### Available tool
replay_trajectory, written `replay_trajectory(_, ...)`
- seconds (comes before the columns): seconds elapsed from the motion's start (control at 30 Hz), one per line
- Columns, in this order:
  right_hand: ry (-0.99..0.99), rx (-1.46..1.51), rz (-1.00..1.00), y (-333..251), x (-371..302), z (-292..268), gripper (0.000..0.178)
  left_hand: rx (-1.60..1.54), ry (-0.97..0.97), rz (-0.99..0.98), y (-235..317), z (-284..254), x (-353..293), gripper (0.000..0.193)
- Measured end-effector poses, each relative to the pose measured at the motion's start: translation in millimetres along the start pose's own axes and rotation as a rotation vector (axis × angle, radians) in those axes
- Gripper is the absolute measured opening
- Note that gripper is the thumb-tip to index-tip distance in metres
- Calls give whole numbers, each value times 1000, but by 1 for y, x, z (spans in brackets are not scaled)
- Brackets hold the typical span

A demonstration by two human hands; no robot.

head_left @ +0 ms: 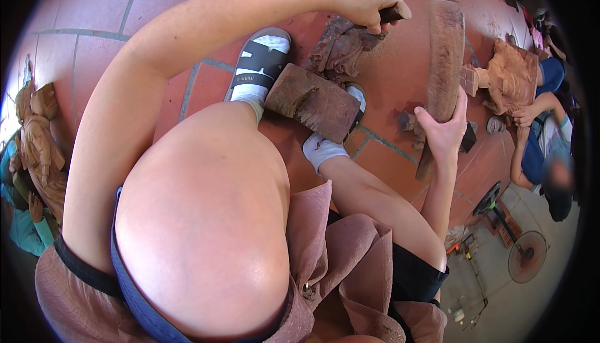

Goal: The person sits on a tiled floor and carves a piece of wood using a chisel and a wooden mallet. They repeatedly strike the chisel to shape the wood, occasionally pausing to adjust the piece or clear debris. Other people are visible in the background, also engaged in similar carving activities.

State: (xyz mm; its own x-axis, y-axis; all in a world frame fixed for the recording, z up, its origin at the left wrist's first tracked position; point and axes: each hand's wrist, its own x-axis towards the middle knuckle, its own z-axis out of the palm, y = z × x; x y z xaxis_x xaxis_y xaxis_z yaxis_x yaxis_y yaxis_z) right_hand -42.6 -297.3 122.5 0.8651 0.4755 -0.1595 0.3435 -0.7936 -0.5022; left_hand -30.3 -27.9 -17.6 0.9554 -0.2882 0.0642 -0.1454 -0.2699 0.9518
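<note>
My left hand (pixel 370 7) reaches across the far side, closed round a short dark wooden tool handle (pixel 395 13); the tool's other end is hidden. Just below that fist is a carved piece of brown wood (pixel 340 48) with folds cut into it. Nearer me a rough wood block (pixel 320 102) rests between my feet, touching the carving. My right hand (pixel 445 127) grips a long, club-shaped wooden mallet (pixel 445 55) from its near part, thumb along the side. The mallet's thick end points away from me, to the right of the carving.
Red floor tiles (pixel 94 62) surround my sandalled foot (pixel 259 62). At the right, another person's hands (pixel 526 115) touch a carved wooden figure (pixel 507 77), near a can (pixel 495 124). A wooden statue (pixel 42 149) stands at far left. A fan (pixel 528 255) is lower right.
</note>
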Motion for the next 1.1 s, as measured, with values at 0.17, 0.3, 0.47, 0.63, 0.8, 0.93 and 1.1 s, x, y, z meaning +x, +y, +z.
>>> replay_trajectory(0.17, 52, 119, -25, -1, 1, -3, 75, -75, 0, 1, 5, -2, -5, 54)
replay_trajectory(0.3, 132, 154, -30, 5, 2, 1, 76, -70, 23, 28, 11, -1, -7, 42)
replay_trajectory(0.47, 86, -301, -187, 3, 13, 6, 75, 184, -87, -137, 45, -6, -15, 33)
replay_trajectory(0.63, 137, -81, -146, 14, 8, 5, 74, 89, -51, 30, 26, 0, -11, 35)
replay_trajectory(0.8, 21, -205, -78, 9, 5, 8, 74, 93, -56, -133, 42, -17, -25, 36)
replay_trajectory(0.93, 2, -111, -59, 10, -1, 9, 75, -38, -51, -116, 20, -25, -25, 37)
replay_trajectory(1.1, -1, -57, -21, 13, -3, 8, 76, -34, 33, -80, 20, -15, -13, 43)
